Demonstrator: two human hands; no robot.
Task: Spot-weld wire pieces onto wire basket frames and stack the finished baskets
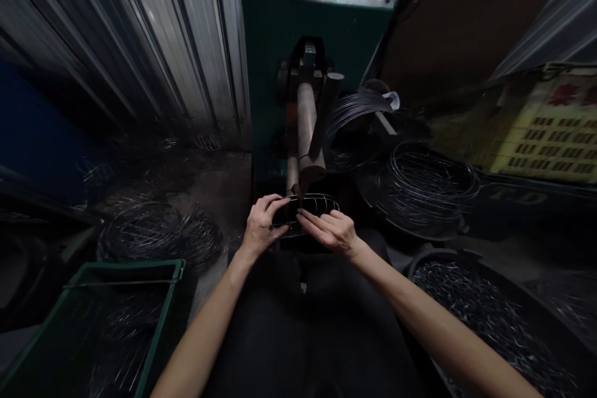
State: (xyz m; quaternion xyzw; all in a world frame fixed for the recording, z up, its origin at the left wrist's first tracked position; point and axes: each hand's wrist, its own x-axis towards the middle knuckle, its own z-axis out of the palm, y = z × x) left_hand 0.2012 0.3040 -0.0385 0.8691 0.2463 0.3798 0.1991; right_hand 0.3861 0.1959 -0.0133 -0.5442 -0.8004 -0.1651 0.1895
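Observation:
A round wire frame (pixel 321 201) is held at the tip of the machine's electrode arms (pixel 308 130), in front of my lap. My left hand (pixel 267 224) grips its left side, fingers on top and thumb below. From the right, my right hand (pixel 329 230) reaches in with fingers pointing at the frame's middle, near a thin wire piece just under the tip. The fingers of my right hand are pressed together there. Exactly how the small wire is pinched is too dark to make out.
A green machine body (pixel 270 37) with a lit red lamp stands ahead. Wire rings (pixel 140 230) lie at left above a green crate (pixel 161 323). On the right are wire coils (pixel 424 186), a black tub (pixel 420 255) of small metal pieces and a yellow crate (pixel 555 130).

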